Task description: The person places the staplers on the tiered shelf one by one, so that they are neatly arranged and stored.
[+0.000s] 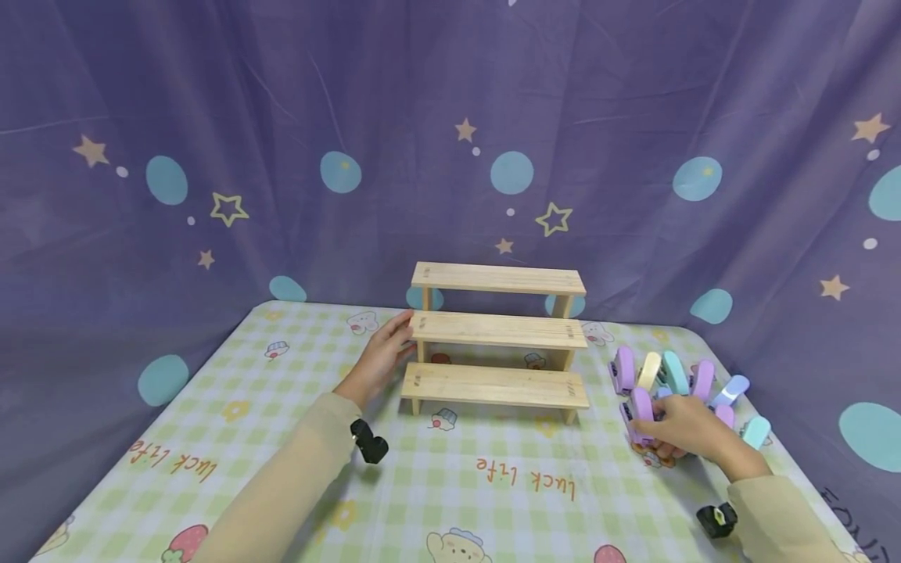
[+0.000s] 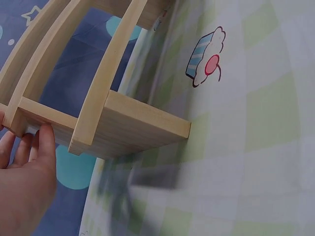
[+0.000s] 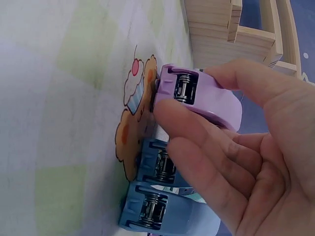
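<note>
A three-tier wooden step shelf (image 1: 498, 329) stands on the table. My left hand (image 1: 383, 356) is at its left end, with the fingertips touching the side of the middle tier; in the left wrist view those fingers (image 2: 47, 147) look fairly straight against the wood. On the right, my right hand (image 1: 686, 428) pinches a purple stapler (image 1: 642, 414) between thumb and fingers. The right wrist view shows this purple stapler (image 3: 211, 101) end-on, its hinge spring visible and its base low by the cloth. Two blue staplers (image 3: 167, 214) stand beside it, partly behind the fingers.
Several more pastel staplers crowd the table's right side, among them another purple one (image 1: 623, 370), a yellow one (image 1: 649, 371) and a mint one (image 1: 755, 432). A checked cloth (image 1: 521, 516) covers the table. A dark blue patterned curtain (image 1: 394, 94) hangs behind.
</note>
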{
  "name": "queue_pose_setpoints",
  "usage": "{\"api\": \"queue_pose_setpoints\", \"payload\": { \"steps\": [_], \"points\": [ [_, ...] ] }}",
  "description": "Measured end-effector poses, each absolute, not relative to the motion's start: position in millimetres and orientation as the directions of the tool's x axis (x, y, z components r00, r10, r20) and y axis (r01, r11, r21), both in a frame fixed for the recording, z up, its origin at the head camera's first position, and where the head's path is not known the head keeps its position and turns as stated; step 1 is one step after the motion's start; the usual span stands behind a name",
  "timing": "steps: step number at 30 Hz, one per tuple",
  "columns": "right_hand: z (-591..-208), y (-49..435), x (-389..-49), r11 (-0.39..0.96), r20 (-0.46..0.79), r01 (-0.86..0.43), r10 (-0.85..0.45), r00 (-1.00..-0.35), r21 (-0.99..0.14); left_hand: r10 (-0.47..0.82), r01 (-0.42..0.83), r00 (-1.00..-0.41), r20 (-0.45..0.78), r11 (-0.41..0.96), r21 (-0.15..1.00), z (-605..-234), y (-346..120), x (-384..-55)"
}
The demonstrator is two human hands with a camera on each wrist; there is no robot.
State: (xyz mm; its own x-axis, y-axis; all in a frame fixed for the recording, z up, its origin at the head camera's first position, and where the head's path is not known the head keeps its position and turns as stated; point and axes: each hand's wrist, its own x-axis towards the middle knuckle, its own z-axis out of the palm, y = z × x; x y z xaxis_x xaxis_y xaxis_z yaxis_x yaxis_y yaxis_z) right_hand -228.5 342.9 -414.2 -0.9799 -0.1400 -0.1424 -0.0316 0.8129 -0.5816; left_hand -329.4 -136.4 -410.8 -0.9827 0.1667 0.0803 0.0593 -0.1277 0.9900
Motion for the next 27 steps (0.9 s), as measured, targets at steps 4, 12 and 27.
{"api": "queue_pose_setpoints", "payload": {
  "steps": [4,12,27],
  "points": [
    [-411.3,342.6,-228.0,0.820,-0.115,-0.050,-0.141,-0.983,-0.570,0.179,0.059,-0.980,0.081,-0.127,0.990,-412.1,-136.8,-328.8],
    [-396.9,338.4,-229.1,0.848,-0.030,-0.128,-0.167,-0.985,-0.515,0.170,0.052,-0.983,0.074,-0.132,0.990,-412.1,-137.5,-327.6],
    [-366.1,324.3,-235.1,0.876,0.188,-0.234,-0.168,-0.968,-0.422,0.181,0.056,-0.980,0.082,-0.144,0.988,-412.8,-136.9,-328.7]
  ]
}}
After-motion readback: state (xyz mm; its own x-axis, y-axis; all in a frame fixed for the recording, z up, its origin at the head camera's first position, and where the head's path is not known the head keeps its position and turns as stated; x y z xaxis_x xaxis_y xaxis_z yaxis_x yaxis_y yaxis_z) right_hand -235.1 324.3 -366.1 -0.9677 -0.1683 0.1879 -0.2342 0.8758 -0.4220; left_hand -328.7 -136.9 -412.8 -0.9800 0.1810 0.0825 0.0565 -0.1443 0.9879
